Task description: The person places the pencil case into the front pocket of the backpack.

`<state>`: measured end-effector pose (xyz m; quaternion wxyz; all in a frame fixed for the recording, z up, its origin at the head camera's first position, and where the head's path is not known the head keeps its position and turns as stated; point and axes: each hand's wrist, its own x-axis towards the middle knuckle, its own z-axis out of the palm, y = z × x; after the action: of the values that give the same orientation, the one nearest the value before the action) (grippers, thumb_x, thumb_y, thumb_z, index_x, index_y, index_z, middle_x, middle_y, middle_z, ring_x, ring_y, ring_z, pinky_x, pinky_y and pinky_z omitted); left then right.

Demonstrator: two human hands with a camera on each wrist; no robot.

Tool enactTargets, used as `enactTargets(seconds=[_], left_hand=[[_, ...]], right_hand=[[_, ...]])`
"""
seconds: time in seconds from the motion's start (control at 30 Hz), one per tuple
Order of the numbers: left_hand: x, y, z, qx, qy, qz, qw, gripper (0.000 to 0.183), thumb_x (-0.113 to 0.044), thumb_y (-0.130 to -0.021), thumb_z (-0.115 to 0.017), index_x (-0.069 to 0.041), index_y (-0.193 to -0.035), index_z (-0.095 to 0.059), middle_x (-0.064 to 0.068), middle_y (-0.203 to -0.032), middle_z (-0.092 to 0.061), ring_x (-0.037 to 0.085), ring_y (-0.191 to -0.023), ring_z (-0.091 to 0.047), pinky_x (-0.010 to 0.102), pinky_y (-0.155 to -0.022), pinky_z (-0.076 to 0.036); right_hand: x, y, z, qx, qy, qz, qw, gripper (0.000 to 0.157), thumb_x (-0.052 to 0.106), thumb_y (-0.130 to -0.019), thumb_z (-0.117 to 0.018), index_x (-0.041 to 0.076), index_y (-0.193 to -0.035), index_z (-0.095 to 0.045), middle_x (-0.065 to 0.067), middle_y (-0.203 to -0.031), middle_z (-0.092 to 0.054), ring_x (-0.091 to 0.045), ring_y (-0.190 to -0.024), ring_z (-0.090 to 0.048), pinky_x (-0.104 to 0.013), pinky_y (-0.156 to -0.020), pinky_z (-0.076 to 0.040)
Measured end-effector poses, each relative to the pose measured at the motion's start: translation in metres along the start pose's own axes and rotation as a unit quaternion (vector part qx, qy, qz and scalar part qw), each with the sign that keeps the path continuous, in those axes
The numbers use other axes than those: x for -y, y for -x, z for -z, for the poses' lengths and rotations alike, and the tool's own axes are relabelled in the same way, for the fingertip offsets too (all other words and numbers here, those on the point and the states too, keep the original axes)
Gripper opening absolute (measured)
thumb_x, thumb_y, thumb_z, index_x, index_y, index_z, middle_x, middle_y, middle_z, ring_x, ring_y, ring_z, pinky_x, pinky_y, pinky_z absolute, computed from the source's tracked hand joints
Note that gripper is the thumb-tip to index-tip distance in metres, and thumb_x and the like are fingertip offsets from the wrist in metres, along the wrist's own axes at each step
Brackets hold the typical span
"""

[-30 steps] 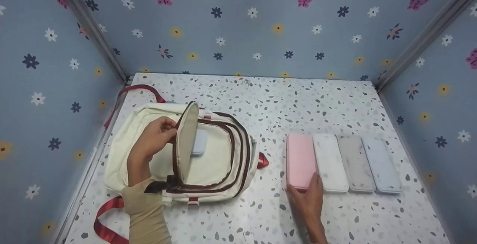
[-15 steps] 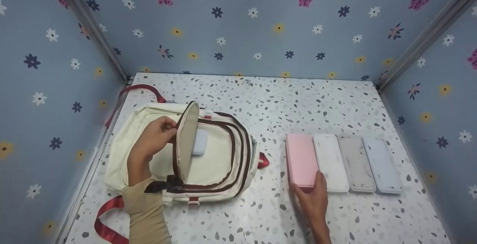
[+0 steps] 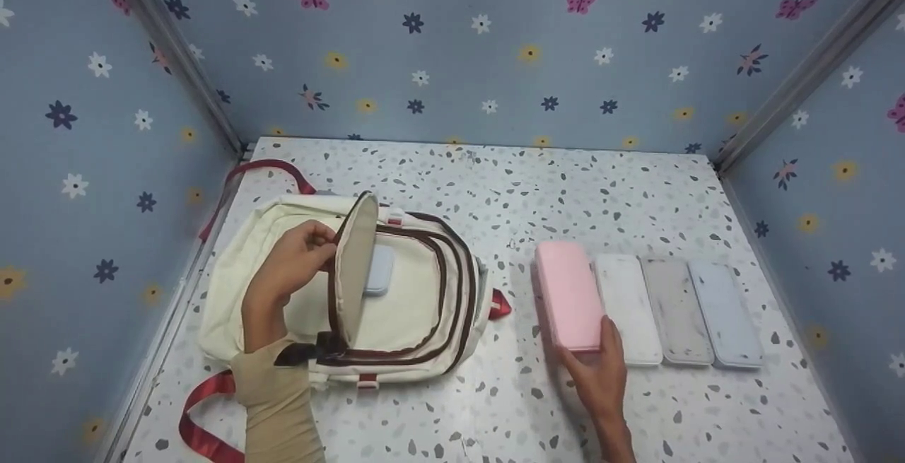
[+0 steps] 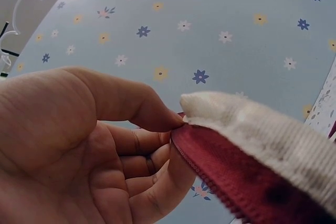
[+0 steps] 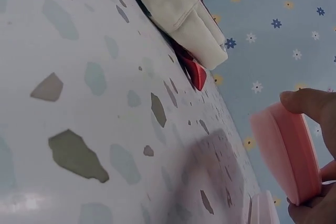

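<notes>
A cream backpack (image 3: pixel 297 314) lies at the left of the speckled table, its front pocket unzipped. My left hand (image 3: pixel 290 261) pinches the zippered edge of the pocket flap (image 3: pixel 351 272) and holds it up; in the left wrist view the dark red zipper tape (image 4: pixel 226 161) runs from between thumb and fingers. Inside the pocket a light blue case (image 3: pixel 380 271) shows partly, the rest hidden by the flap. My right hand (image 3: pixel 597 378) grips a pink case (image 3: pixel 569 293) by its near end, thumb on one side and fingers on the other. The right wrist view shows the pink case above the table.
Right of the pink case lie a white case (image 3: pixel 628 307), a grey case (image 3: pixel 676 311) and another light blue case (image 3: pixel 725 313) side by side. Red straps (image 3: pixel 205 420) extend from the backpack. Flower-patterned walls (image 3: pixel 495 46) enclose the table.
The pink case has come up off the table in my right hand and shifted slightly away and left, tilting a little. The left hand and flap stay put.
</notes>
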<state>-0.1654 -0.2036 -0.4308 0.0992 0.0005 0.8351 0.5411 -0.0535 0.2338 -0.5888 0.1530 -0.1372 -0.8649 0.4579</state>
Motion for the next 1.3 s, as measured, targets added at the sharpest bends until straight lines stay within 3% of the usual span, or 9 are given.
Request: enactTargets(seconds=[0.2,0.5,0.97,1.3], left_hand=[[0.002,-0.002,-0.001,0.0,-0.001,-0.008,1.0,0.019,-0.006,-0.094,-0.047,0.007,-0.108,-0.05,0.008,-0.089,-0.052,0.01,-0.074,-0.057,0.023,-0.069,-0.052],[0.002,-0.002,-0.001,0.003,0.009,-0.006,0.9999,0.02,-0.005,-0.095,-0.046,0.008,-0.109,-0.049,0.009,-0.09,-0.052,0.01,-0.073,-0.06,0.022,-0.069,-0.052],[0.0,-0.002,-0.002,-0.004,-0.008,0.001,1.0,0.019,-0.006,-0.093,-0.048,0.007,-0.107,-0.051,0.008,-0.09,-0.052,0.011,-0.075,-0.057,0.022,-0.068,-0.05],[0.001,-0.002,0.0,0.005,-0.005,0.002,1.0,0.02,-0.007,-0.094,-0.047,0.006,-0.11,-0.05,0.008,-0.091,-0.052,0.011,-0.075,-0.058,0.023,-0.07,-0.05]], right_hand=[[0.005,0.0,0.002,0.009,-0.035,0.011,0.999,0.099,0.025,-0.07,-0.086,0.001,-0.147,-0.03,-0.016,-0.151,-0.032,-0.034,-0.139,-0.031,-0.051,-0.113,-0.025],[0.015,-0.001,0.004,0.023,-0.035,0.015,0.999,0.099,0.028,-0.07,-0.085,0.006,-0.149,-0.029,-0.014,-0.153,-0.03,-0.03,-0.141,-0.03,-0.048,-0.114,-0.026],[0.03,-0.001,0.0,0.044,-0.059,0.09,0.993,0.091,0.022,-0.071,-0.085,0.004,-0.146,-0.036,-0.013,-0.15,-0.036,-0.029,-0.139,-0.033,-0.048,-0.112,-0.028],[0.043,0.002,-0.011,0.097,-0.079,0.119,0.985,0.093,0.022,-0.067,-0.087,0.011,-0.146,-0.038,-0.009,-0.148,-0.04,-0.026,-0.138,-0.036,-0.048,-0.113,-0.027]])
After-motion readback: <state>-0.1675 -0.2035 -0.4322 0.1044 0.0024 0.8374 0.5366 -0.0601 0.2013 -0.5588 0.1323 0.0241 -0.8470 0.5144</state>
